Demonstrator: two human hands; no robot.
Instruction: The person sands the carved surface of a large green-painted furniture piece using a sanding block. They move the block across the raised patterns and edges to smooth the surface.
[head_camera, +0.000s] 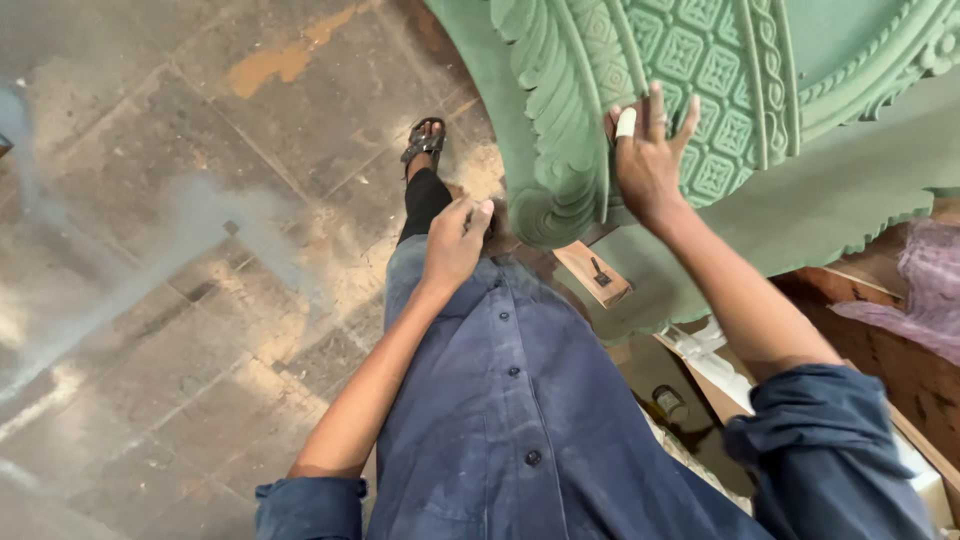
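Right hand (648, 160) presses spread fingers flat on the green carved panel (720, 60) up front, left hand (455, 240) curls loosely, seemingly empty, at the scroll (560, 215); the surface looks fully coated.

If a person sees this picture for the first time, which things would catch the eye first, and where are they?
The large green carved panel at the upper right draws the eye first, with its leaf scrolls and diamond grid. The right hand lies spread on that carving, one finger wrapped in white tape. Lower, at the centre, the left hand is curled near the blue button shirt, above the stained concrete floor on the left.
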